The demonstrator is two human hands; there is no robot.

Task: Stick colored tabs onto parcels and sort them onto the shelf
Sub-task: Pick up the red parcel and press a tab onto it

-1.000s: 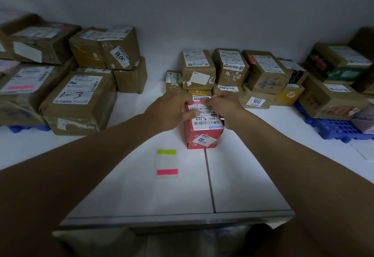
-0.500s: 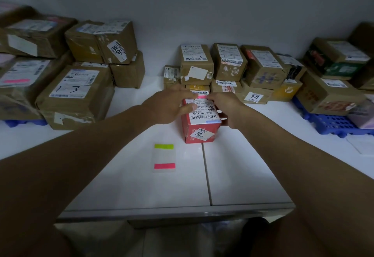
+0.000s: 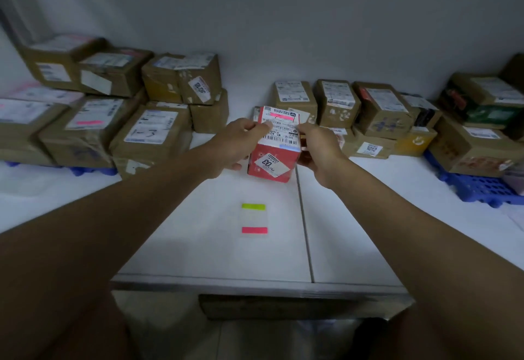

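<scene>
A red parcel (image 3: 272,158) with a white shipping label and a "03" sticker is held between both hands above the white table (image 3: 198,240). A pink tab (image 3: 279,115) is stuck on its top label. My left hand (image 3: 238,147) grips its left side, thumb on the label. My right hand (image 3: 317,147) grips its right side. The parcel is tilted, its top leaning away from me. A tab sheet (image 3: 254,219) with a green strip and a pink strip lies flat on the table nearer to me.
Brown cardboard parcels (image 3: 153,133) are stacked at the left on a blue pallet (image 3: 93,171). More parcels (image 3: 380,110) line the back wall and the right side, over another blue pallet (image 3: 479,189). A seam (image 3: 304,223) divides the table top.
Both hands have lifted the red parcel off the table and tilted it; the pink tab on its top now shows. The camera view has shifted slightly.
</scene>
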